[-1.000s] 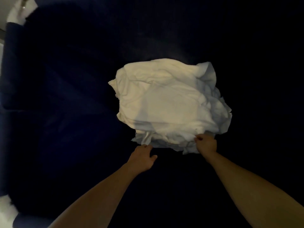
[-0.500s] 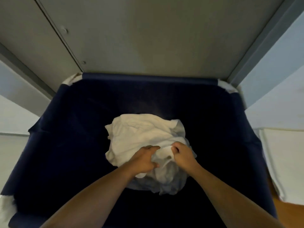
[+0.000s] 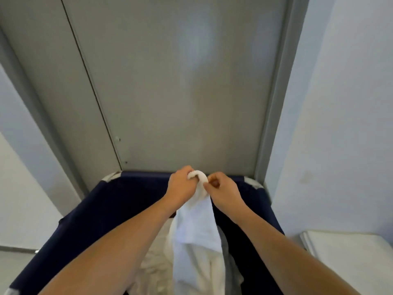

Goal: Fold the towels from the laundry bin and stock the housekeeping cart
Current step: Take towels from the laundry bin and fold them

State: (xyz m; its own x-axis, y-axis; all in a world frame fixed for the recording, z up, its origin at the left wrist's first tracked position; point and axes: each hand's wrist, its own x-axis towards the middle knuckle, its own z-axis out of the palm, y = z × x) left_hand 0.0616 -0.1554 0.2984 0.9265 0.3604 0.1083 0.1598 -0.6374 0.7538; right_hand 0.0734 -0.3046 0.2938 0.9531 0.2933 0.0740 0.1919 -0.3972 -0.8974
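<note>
Held up at centre frame, just above the far rim of the navy fabric laundry bin [image 3: 89, 209]: one white terry towel [image 3: 197, 231], bunched at the top and draped in a long fall toward the bottom edge. Gripped at that top by the left hand [image 3: 180, 186], fingers curled tight round a rolled loop of the cloth. Pinched just beside it by the right hand [image 3: 223, 192], thumb and forefinger closed on the same edge, the remaining fingers tucked in. Kept close together, with only that loop between them.

Trailed at its lower end into the bin, among a crumpled heap of white towels [image 3: 157, 262] at lower centre; could not tell whether it hung free of the heap or lay on it. Backed across the upper frame by a plain grey panelled door [image 3: 180, 92]. Flanked at lower right, beside the bin, by a flat stack of folded white linen [image 3: 350, 252]. Saw no cart anywhere in frame.

Judged as the picking-out step: one towel taken up from the bin, not yet opened or folded. Called next, most likely, for sliding the hands apart along the top hem to find both corners, raising enough to clear the heap, then shaking flat before a first fold. Risked, if tangled below, dragging a second towel up as well.
</note>
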